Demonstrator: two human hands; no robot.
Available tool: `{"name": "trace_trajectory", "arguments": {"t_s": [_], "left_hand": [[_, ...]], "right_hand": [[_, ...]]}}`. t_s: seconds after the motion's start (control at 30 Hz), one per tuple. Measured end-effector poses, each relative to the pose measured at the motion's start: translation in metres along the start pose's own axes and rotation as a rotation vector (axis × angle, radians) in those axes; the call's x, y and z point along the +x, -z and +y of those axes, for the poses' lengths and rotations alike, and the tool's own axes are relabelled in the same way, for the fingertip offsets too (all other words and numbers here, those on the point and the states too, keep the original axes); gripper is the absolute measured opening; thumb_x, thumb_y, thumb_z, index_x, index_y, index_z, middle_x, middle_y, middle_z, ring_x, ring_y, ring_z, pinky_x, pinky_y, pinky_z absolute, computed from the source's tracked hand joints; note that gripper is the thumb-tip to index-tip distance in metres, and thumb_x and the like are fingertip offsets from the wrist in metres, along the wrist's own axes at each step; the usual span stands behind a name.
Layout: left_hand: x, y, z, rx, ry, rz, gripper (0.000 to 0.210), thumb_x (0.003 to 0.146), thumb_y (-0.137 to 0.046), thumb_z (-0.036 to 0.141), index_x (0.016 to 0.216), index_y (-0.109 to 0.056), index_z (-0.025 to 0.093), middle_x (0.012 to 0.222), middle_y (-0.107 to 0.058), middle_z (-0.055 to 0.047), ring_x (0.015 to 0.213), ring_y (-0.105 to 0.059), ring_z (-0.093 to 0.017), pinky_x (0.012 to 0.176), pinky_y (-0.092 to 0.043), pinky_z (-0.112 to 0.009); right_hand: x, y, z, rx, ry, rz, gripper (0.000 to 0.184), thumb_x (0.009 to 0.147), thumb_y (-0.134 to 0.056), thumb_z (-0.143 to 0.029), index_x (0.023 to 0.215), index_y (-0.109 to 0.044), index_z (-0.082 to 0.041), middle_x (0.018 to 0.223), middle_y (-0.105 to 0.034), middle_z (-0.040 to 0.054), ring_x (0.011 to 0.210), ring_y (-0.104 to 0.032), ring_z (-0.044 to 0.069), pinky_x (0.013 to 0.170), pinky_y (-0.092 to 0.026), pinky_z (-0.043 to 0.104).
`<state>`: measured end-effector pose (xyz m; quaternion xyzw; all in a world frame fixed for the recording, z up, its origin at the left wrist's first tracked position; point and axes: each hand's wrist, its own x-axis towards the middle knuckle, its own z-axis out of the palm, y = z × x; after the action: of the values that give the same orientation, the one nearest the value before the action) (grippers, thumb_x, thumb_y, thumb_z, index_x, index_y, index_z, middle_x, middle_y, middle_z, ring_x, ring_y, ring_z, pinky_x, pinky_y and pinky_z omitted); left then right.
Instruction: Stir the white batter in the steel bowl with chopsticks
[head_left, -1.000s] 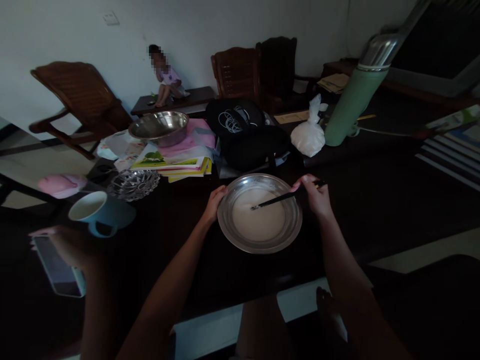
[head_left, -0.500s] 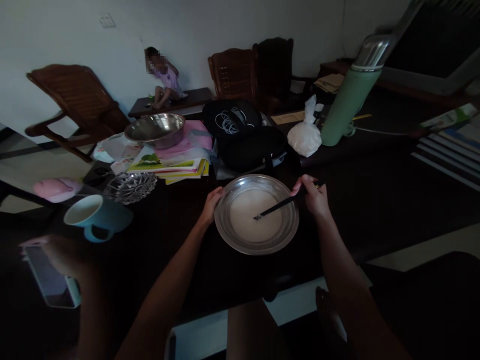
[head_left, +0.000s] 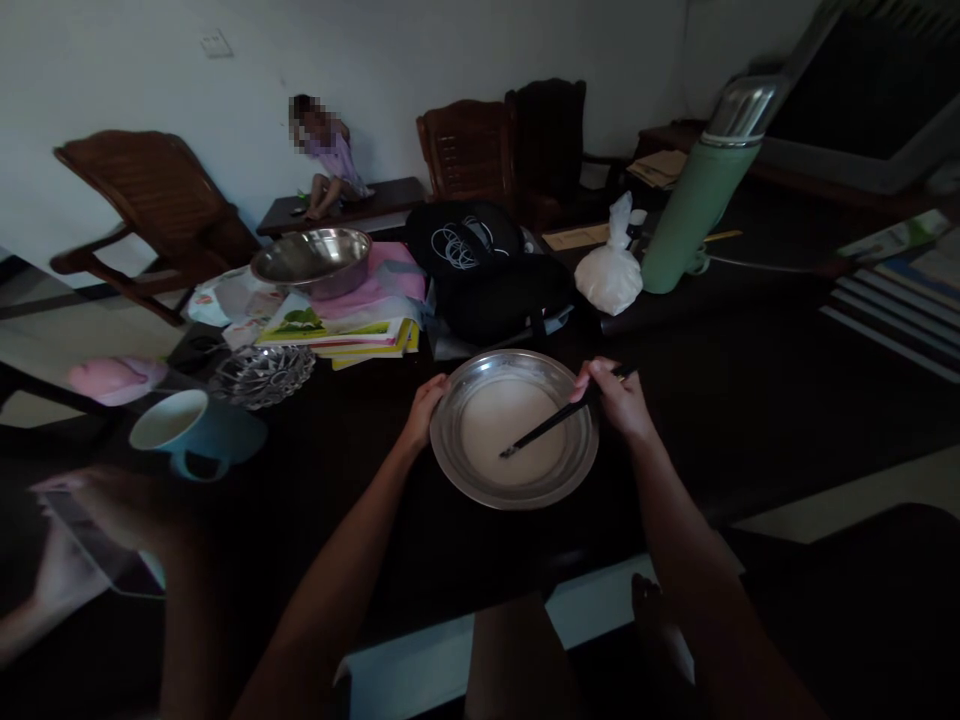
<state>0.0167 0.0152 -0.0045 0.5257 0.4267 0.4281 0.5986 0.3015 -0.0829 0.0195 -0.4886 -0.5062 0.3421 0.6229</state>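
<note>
A shiny metal bowl (head_left: 442, 455) stands on the dark table, with a pale, milky mixture (head_left: 495, 415) in its bottom. My left hand (head_left: 426, 405) grips the bowl's left rim, fingers closed on it. Over the right rim, my right hand (head_left: 619, 395) is closed around black chopsticks (head_left: 547, 425), held slanting down to the left. Their tips, with some whitish stuff on them, reach the mixture. Whether they touch the bottom is hidden. Behind the bowl, a knotted plastic bag of white powder (head_left: 609, 280) sits beside a green thermos (head_left: 694, 215).
To the left are a blue mug (head_left: 232, 435), a glass dish (head_left: 262, 375), and another metal bowl (head_left: 315, 262) on books. A black case (head_left: 502, 295) lies behind my bowl. At lower left, another person's hands (head_left: 124, 505) hold a phone. Someone sits on a bench (head_left: 390, 195) by the wall.
My right hand has moved slightly left and down, and the chopstick tips have shifted left and lower in the bowl. At lower left, the other person's second hand has come to the phone.
</note>
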Motion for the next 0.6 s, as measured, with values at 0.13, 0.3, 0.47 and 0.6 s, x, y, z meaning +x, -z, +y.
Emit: {"name": "trace_trajectory", "arguments": {"t_s": [0.13,0.3,0.47,0.6], "left_hand": [[-0.0003,-0.0001,-0.0014,-0.024,0.014,0.022,0.038,0.063,-0.074,0.044,0.062,-0.045,0.02,0.059,-0.042,0.006,0.057,-0.04,-0.01,0.053,-0.033,-0.021],[-0.0016,-0.0004,0.0013,-0.012,0.028,0.045,0.037,0.06,-0.075,0.045,0.063,-0.049,0.02,0.06,-0.047,0.005,0.06,-0.042,-0.011,0.055,-0.034,-0.022],[-0.0016,-0.001,0.0024,-0.01,0.017,0.008,0.038,0.06,-0.075,0.046,0.059,-0.048,0.02,0.057,-0.045,0.006,0.056,-0.038,-0.01,0.053,-0.034,-0.022],[-0.0008,-0.0013,0.0003,-0.021,0.014,0.033,0.035,0.063,-0.075,0.043,0.061,-0.05,0.019,0.059,-0.047,0.005,0.058,-0.041,-0.01,0.054,-0.035,-0.021]], "right_hand": [[0.0012,-0.0001,-0.0005,-0.019,0.018,0.029,0.043,0.085,-0.065,-0.063,0.069,-0.073,-0.024,0.06,-0.072,0.0021,0.062,-0.068,0.02,0.069,-0.053,0.034],[0.0023,0.0018,0.0006,0.032,-0.007,0.083,0.046,0.087,-0.062,-0.063,0.064,-0.07,-0.024,0.051,-0.066,0.0004,0.051,-0.062,0.017,0.064,-0.052,0.033],[0.0007,-0.0009,-0.0037,-0.024,0.003,-0.033,0.044,0.084,-0.066,-0.064,0.071,-0.074,-0.023,0.061,-0.073,0.0025,0.065,-0.069,0.02,0.074,-0.054,0.035],[0.0016,0.0014,-0.0014,0.005,-0.002,0.097,0.044,0.086,-0.064,-0.063,0.067,-0.072,-0.024,0.056,-0.07,0.0009,0.057,-0.065,0.018,0.07,-0.053,0.034]]}}
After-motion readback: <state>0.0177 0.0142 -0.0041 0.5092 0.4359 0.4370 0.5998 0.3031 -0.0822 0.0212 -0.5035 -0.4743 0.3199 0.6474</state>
